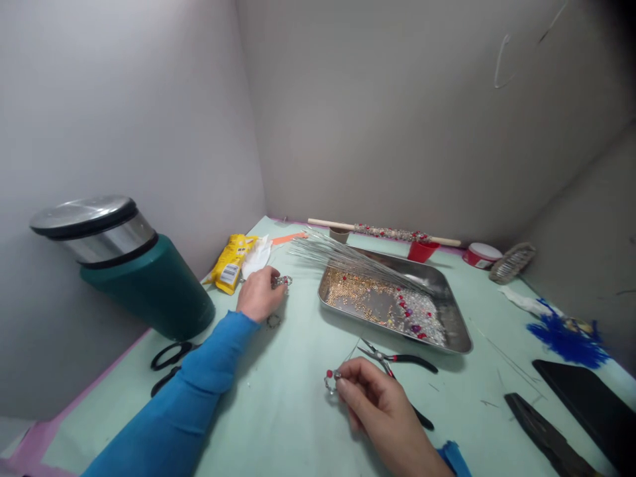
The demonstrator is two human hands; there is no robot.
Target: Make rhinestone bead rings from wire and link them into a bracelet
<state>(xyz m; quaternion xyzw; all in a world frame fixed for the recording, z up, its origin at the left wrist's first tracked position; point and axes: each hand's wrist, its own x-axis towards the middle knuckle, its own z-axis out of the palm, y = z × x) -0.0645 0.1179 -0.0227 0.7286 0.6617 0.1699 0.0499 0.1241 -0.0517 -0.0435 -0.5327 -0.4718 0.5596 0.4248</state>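
Observation:
In the head view my right hand (380,411) pinches a small ring of clear beads with a red bead (330,382) between thumb and fingers, above the table. A thin wire end sticks up from it. Farther off to the left, my left hand (260,295) has its fingers curled round a small clear beaded piece (282,281), partly hidden by the fingers. Just below that hand, another small beaded ring (273,321) lies on the table. Pliers with black and red handles (407,360) lie beyond my right hand, partly covered by it.
A metal tray (460,334) holds gold, clear and red beads, with a bundle of wires (358,260) across it. A green bottle (149,285), scissors (169,361) and a yellow packet (233,262) stand or lie left. A beaded stick (387,232) rests behind, on cups.

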